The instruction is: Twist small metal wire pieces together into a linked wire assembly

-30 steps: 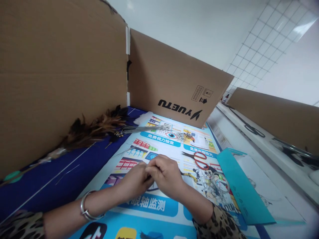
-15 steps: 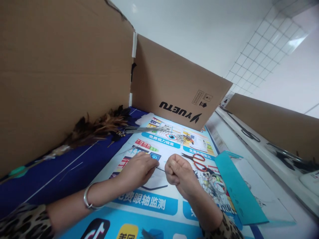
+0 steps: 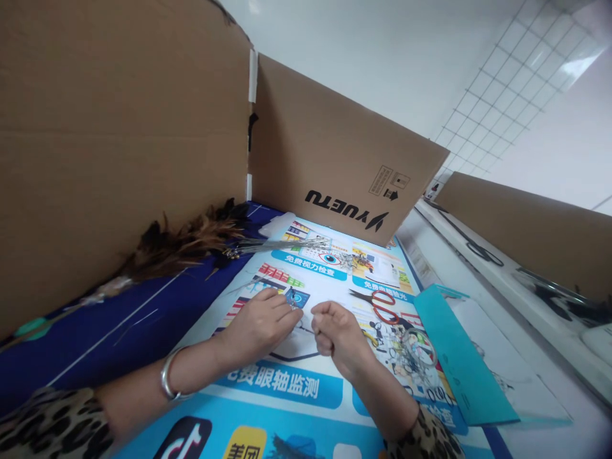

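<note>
Cardboard, brown and upright, is set at the left and back of the work surface: a large panel (image 3: pixel 119 127) at the left, and a second panel (image 3: pixel 310 140) behind, on which "YUETU" is printed upside down. Over a blue cloth (image 3: pixel 186 299) a colourful printed sheet (image 3: pixel 329 287) is laid, and above it both hands are held close together but apart. The fingers of the left hand (image 3: pixel 262 324) are bent, its fingertips drawn narrowly together; a small dark piece (image 3: pixel 292 297) is seen there, apparently pinched, its form too small to be made out. The right hand (image 3: pixel 338 335) is curled, thumb against forefinger; whether anything is held inside cannot be told. A silver bangle (image 3: pixel 166 376) is worn on the left wrist. Beyond the right hand, red-handled scissors (image 3: pixel 373 299) are laid on the sheet, with a tangle of wire (image 3: pixel 415 352) nearer the person and a teal strip (image 3: pixel 461 357) beside it. Farther back, a bundle of thin wires (image 3: pixel 275 244) is placed near brown feathers (image 3: pixel 191 245), which are rested along the left panel's foot
</note>
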`<state>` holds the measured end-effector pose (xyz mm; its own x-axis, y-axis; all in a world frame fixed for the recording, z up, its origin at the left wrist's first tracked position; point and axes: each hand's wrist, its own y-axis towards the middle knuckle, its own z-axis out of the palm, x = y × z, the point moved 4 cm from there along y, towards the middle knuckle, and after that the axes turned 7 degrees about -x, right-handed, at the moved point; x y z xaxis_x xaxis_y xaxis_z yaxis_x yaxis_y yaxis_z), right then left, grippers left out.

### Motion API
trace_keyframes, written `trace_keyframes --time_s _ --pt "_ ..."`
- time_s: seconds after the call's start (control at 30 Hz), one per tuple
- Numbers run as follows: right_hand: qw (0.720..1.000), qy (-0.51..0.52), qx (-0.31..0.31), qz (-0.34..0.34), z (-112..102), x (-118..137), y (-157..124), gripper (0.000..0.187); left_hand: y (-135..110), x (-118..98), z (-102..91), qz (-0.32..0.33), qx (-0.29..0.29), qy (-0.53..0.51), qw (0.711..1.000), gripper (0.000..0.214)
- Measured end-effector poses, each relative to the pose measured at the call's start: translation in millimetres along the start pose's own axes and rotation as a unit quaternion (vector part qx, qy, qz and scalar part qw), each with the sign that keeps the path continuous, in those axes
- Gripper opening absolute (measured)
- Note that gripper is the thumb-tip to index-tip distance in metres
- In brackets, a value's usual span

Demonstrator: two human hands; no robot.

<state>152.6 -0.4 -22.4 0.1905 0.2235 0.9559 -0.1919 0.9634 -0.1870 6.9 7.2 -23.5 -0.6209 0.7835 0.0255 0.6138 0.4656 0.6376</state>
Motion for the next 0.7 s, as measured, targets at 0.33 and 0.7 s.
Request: trace_keyframes --time_s 0.33,0.7 --pt "0.998 -0.001 -0.040 -0.041 3.1 -0.1 17.5 0.021 5.0 -1.9 14.1 -0.119 0.044 -0.250 0.960 0.011" --pt "0.996 -0.038 -0.040 -0.072 -2.0 4.3 15.5 0.017 5.9 2.0 12.4 -0.285 0.066 -0.443 0.847 0.008"
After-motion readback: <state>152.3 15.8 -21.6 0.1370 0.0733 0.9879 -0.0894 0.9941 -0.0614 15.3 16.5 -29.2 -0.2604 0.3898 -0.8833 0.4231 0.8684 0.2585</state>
